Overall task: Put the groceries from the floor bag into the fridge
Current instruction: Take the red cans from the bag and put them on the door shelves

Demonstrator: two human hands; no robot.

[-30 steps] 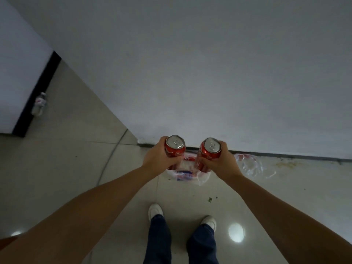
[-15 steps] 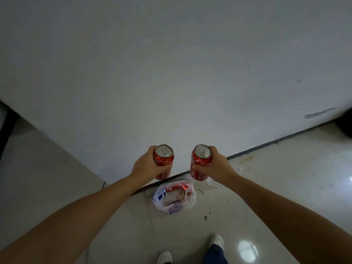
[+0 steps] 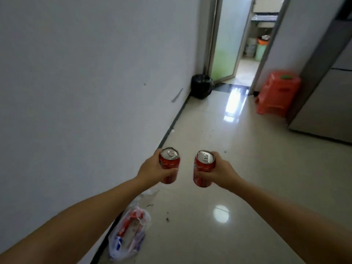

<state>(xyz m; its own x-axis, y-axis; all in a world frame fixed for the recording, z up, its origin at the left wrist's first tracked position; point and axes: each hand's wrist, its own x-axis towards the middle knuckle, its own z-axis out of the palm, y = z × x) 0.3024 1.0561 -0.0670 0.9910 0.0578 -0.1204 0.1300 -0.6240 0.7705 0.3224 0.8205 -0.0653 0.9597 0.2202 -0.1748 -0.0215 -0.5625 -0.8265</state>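
Note:
My left hand (image 3: 152,171) grips an upright red soda can (image 3: 169,164), and my right hand (image 3: 222,171) grips a second red soda can (image 3: 203,169). Both cans are held out at arm's length, side by side and apart, silver tops up. Below my left forearm a clear plastic bag (image 3: 131,233) with red and blue packets lies on the tiled floor against the white wall. The grey fridge (image 3: 323,103) stands at the far right, its doors closed and only partly in view.
An orange plastic stool (image 3: 277,92) stands beside the fridge. A black rubbish bag (image 3: 202,86) sits in the corner by an open doorway (image 3: 243,54). The glossy tiled floor (image 3: 238,149) runs ahead, and the white wall (image 3: 85,82) is close on my left.
The view has swung right from the wall, so the corridor, stool and fridge have come into sight. The bag now lies lower left. Both hands still hold their cans.

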